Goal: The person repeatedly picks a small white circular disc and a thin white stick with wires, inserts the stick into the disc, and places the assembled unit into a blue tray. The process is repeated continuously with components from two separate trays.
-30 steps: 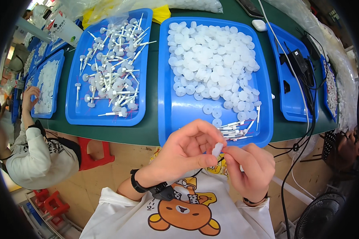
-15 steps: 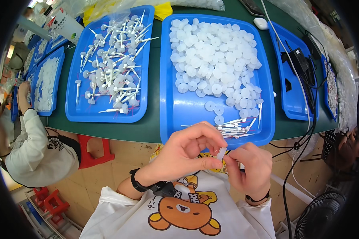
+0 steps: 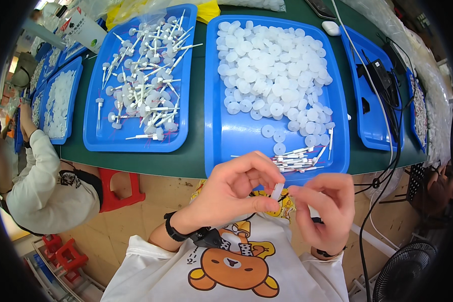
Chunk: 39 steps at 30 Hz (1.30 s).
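Note:
My left hand [image 3: 231, 189] pinches a small translucent white disc [image 3: 277, 191] on edge between thumb and index finger, in front of my chest. Just right of it is my right hand [image 3: 329, 206], its thumb and index finger drawn together; anything between them is too small to make out. Beyond both hands stands a blue tray [image 3: 226, 138] heaped with loose discs [image 3: 272, 65]. Thin white rods with fine red wires [image 3: 297, 160] lie in that tray's near right corner, closest to my hands.
Left of it, another blue tray [image 3: 96, 138] carries rods fitted with discs [image 3: 146, 95]. At right, a blue tray [image 3: 375, 133] contains a black adapter [image 3: 380, 75] and cables. A co-worker [image 3: 55, 186] sits at far left near a red stool [image 3: 118, 191]. A black fan [image 3: 405, 272] stands lower right.
My right hand has moved slightly right, away from the disc, opening a small gap. My left hand keeps its pinch on the disc in nearly the same place.

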Available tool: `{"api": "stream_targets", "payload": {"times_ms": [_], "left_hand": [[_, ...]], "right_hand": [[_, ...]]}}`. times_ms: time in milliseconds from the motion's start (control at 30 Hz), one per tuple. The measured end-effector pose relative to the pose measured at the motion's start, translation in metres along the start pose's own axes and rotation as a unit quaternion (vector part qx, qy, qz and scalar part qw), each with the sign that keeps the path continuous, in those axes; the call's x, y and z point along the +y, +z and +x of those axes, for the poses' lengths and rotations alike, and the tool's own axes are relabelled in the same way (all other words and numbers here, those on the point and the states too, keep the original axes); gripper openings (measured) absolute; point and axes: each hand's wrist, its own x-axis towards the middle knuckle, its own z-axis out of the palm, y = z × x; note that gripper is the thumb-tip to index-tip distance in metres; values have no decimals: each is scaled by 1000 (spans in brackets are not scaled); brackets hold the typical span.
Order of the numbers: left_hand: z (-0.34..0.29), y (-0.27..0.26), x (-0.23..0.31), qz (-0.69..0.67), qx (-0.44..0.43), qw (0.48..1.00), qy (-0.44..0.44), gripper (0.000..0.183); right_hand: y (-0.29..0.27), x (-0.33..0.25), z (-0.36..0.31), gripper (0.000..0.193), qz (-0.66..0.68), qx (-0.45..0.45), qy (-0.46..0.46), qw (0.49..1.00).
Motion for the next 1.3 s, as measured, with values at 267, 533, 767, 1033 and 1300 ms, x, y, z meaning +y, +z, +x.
{"api": "stream_targets", "payload": {"times_ms": [267, 533, 767, 1033, 1300], "left_hand": [[-1, 1, -3, 19, 12, 1000, 19, 42], [-5, 0, 7, 234, 63, 968, 72, 38], [-10, -2, 41, 443, -2, 890, 109, 24], [-24, -25, 42, 332, -42, 939, 72, 23], [-46, -32, 64, 377, -2, 922, 84, 25]], "right_hand": [[8, 0, -1, 35, -1, 72, 12, 997], [6, 8, 3, 24, -50, -22, -27, 998], [10, 4, 0, 11, 149, -120, 96, 977], [18, -3, 2, 19, 536, -217, 468, 668], [39, -17, 11, 20, 400, -216, 292, 841]]}}
